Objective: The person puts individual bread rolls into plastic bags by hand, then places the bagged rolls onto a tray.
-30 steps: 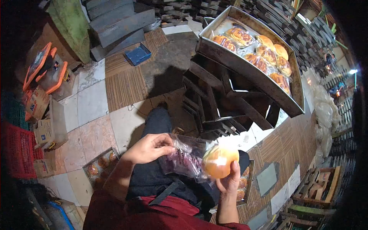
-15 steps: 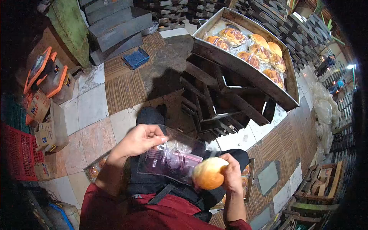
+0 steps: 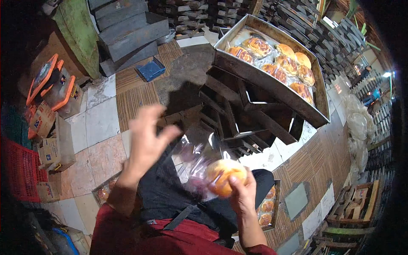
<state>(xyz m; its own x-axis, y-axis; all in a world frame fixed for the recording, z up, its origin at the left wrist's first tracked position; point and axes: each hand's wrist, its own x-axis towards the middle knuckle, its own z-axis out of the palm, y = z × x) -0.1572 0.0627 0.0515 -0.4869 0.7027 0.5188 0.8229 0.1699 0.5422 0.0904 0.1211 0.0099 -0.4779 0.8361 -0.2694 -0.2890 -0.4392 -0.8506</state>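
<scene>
A round golden bun (image 3: 223, 176) is in my right hand (image 3: 243, 192), whose thumb presses on its side. Around the bun and out to its left spreads a clear plastic bag with purple print (image 3: 193, 165), blurred by motion. My left hand (image 3: 146, 142) is raised to the left of the bag, fingers spread and nothing in them. Both hands are above my lap. Beyond them, a metal tray (image 3: 272, 76) with several buns, many of them wrapped, rests on a stack of dark trays (image 3: 250, 112).
Trays of wrapped buns (image 3: 267, 207) lie on the floor at both sides of me. A blue plastic tray (image 3: 151, 69) sits on the tiles, near stacked metal pans (image 3: 131, 34). Boxes with orange lids (image 3: 66, 91) and a red crate (image 3: 21, 170) stand left. Two people are far right.
My left hand has let go of the bag and moved up, fingers now spread. The bun has shifted left and now shows through the bag's plastic, still in my right hand.
</scene>
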